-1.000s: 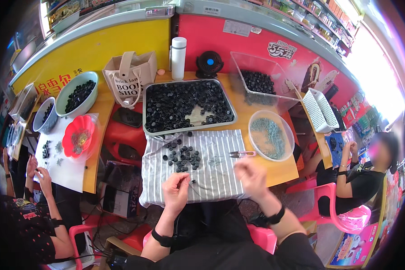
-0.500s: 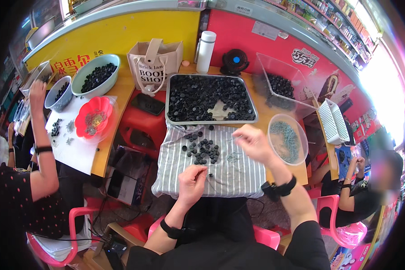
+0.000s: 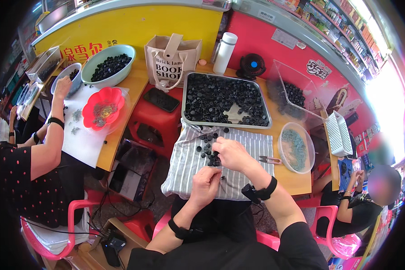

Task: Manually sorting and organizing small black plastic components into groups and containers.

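A grey-and-white striped cloth point(image 3: 183, 168) covers the near side of the table, and on it lies a loose pile of small round black pieces point(image 3: 206, 150). My left hand point(image 3: 205, 185) is closed at the near edge of the pile, fingertips pinched together; whatever they hold is too small to make out. Over the right side of that pile is my right hand point(image 3: 233, 155), its fingers bent and pressed together at the black pieces. The fingertips are partly hidden, so what they grip does not show. A tiny dark bit rests on the cloth beside my left hand.
Beyond the cloth stands a metal tray point(image 3: 188, 118) of black pieces. To the right are small snips point(image 3: 270, 160), a round clear tub point(image 3: 311, 157) of blue-grey bits and a clear bin point(image 3: 297, 72). Co-workers sit on both sides; the left one's hand point(image 3: 63, 86) is at a bowl.
My right hand has moved left and down from beside the round tub to the black pile. The snips now show. My left hand stays pinched. The left co-worker's hand has come down to a bowl.
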The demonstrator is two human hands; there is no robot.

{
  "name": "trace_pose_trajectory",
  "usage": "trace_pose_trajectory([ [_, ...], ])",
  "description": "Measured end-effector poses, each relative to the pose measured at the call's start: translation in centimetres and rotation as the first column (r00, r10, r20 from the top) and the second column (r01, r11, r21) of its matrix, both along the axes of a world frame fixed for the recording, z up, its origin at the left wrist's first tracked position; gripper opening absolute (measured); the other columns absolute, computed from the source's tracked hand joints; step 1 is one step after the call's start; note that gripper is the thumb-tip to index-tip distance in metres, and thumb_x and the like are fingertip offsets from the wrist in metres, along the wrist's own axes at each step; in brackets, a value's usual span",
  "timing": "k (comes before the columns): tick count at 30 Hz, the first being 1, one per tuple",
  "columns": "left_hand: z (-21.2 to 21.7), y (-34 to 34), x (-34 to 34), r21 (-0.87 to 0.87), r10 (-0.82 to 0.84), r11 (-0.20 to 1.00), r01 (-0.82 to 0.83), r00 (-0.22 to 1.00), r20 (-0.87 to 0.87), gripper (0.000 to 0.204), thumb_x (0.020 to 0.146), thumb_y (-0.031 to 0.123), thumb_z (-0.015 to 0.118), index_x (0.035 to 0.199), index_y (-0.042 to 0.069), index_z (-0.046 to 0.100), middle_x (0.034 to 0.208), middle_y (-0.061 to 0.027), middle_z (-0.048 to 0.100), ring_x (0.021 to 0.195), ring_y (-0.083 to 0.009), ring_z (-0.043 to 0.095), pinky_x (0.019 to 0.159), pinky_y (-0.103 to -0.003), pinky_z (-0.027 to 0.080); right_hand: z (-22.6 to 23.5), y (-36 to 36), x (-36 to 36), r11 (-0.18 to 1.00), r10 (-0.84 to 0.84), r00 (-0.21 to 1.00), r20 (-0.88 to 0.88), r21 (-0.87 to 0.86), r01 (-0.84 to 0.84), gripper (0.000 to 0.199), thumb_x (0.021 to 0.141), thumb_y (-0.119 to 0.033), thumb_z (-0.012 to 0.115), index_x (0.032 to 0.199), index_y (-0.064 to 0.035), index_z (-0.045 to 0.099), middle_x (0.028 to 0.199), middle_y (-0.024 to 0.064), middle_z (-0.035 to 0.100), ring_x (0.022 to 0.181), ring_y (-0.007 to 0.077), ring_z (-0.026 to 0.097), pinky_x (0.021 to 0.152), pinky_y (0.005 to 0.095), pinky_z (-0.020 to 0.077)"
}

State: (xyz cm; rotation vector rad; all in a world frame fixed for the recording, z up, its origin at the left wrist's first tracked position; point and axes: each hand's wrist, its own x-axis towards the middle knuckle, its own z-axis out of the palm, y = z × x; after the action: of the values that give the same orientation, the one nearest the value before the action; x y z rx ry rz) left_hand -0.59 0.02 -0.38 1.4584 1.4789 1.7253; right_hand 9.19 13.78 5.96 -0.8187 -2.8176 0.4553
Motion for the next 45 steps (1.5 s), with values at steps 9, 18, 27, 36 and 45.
trace_pose_trajectory([
  [9,-0.1,-0.1,0.2,0.01,0.007,1.0,-0.007,1.0,-0.017,0.008,0.086,-0.003,0.067,0.094,-0.002,0.07,0.077,-0.0125,0.065,0.067,-0.0206,0.065,0.061,-0.031,0.05,-1.2,-1.6,1.2,0.988,-0.118,0.985,-0.124,0.085,0.129,0.009,0.075,0.001,0.058,0.083,-0.001,0.062,0.089,0.0169,0.06,0.087,0.0388,0.063,0.075,0.0496,0.0513],
  [18,-0.3,-0.4,0.3,-0.109,-0.153,0.961,0.253,0.821,0.55,0.018,0.097,0.004,0.062,0.112,-0.003,0.068,0.093,-0.0076,0.071,0.078,-0.0131,0.065,0.07,-0.026,0.051,0.4,-6.6,5.1,0.943,-0.264,0.806,-0.53,-0.317,0.101,0.02,0.074,0.003,0.068,0.093,-0.001,0.067,0.086,0.0108,0.061,0.077,0.0222,0.065,0.065,0.0318,0.0522],
  [27,0.7,-1.8,0.2,0.003,-0.257,0.735,0.678,0.275,0.927,0.026,0.092,0.0,0.067,0.118,-0.004,0.068,0.108,-0.0137,0.071,0.091,-0.0182,0.068,0.079,-0.031,0.055,-1.9,-12.1,6.6,0.96,-0.258,0.593,-0.763,-0.131,0.25,0.027,0.067,0.01,0.072,0.091,-0.0024,0.069,0.09,0.0097,0.069,0.08,0.025,0.064,0.073,0.0342,0.0484],
  [36,1.4,-1.9,0.5,-0.001,-0.262,0.705,0.709,0.262,0.929,0.015,0.091,-0.001,0.068,0.106,-0.004,0.07,0.1,-0.0137,0.071,0.089,-0.0214,0.07,0.08,-0.033,0.058,-1.1,-11.6,8.2,0.932,-0.319,0.609,-0.726,-0.356,0.064,0.021,0.072,0.007,0.074,0.088,-0.0023,0.063,0.082,0.0076,0.062,0.072,0.019,0.061,0.062,0.0299,0.0489],
  [45,1.3,-2.0,-0.5,-0.089,-0.197,0.696,0.712,0.308,0.931,0.015,0.091,0.002,0.07,0.105,-0.002,0.072,0.088,-0.0092,0.072,0.081,-0.015,0.069,0.072,-0.025,0.054,-2.3,-10.6,9.6,0.787,-0.552,0.471,-0.688,-0.616,0.023,0.015,0.078,0.006,0.073,0.087,-0.0016,0.063,0.082,0.0053,0.062,0.07,0.0102,0.06,0.062,0.0248,0.0473],
])
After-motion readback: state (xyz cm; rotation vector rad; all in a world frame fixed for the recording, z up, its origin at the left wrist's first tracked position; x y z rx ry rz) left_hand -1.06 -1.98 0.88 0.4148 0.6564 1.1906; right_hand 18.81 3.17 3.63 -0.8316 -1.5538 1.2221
